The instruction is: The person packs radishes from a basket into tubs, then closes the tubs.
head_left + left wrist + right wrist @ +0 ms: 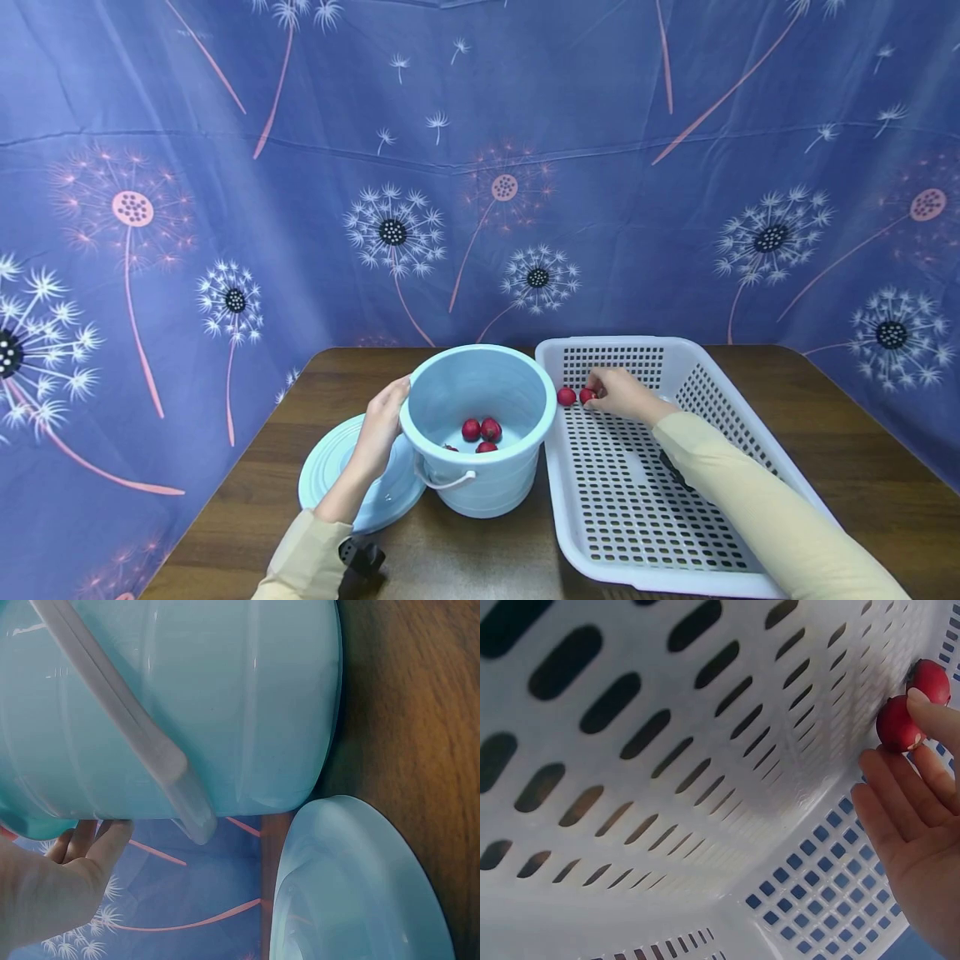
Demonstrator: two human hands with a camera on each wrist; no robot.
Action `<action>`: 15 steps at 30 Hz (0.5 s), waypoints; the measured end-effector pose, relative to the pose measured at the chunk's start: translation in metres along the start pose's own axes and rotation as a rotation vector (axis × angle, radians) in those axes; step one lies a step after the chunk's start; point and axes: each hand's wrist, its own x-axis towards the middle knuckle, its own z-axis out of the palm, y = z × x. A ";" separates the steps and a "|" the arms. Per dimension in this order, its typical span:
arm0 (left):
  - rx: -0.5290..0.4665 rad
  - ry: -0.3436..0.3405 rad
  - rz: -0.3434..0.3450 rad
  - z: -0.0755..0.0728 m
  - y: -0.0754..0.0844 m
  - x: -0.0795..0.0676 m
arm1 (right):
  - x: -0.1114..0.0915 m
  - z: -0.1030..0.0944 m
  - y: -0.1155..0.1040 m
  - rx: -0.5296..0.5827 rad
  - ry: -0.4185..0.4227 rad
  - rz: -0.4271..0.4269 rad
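My right hand (618, 393) is in the far left part of a white perforated plastic basket (750, 458). Its thumb and fingers pinch a red radish (898, 724), low beside the basket's wall. A second radish (566, 397) lies right next to it. To the left stands a light blue bucket (483, 487) with several radishes (491, 430) at its bottom. My left hand (382, 425) rests against the bucket's left side at the rim, and in the left wrist view its fingers (112, 841) touch the outer wall. The bucket's white handle (450, 482) hangs down at the front.
A light blue round lid (405, 492) lies on the brown wooden table (247, 517), left of the bucket and partly under my left forearm. The basket stands close against the bucket's right side. Behind the table hangs a blue cloth (450, 250) with dandelion prints.
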 end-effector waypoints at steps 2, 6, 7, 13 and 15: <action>0.004 0.002 0.002 0.000 0.000 0.000 | -0.001 0.000 -0.001 -0.006 -0.004 -0.010; 0.010 0.001 0.009 0.000 -0.001 0.000 | -0.002 0.000 -0.003 -0.028 -0.010 -0.027; 0.010 0.000 0.010 0.000 -0.002 0.000 | -0.002 0.000 -0.003 -0.032 -0.012 -0.031; 0.001 -0.003 -0.004 -0.001 -0.002 0.000 | -0.003 -0.001 -0.005 -0.014 -0.026 -0.026; 0.002 -0.006 -0.004 -0.001 -0.002 0.000 | -0.003 -0.001 -0.004 -0.005 -0.030 -0.018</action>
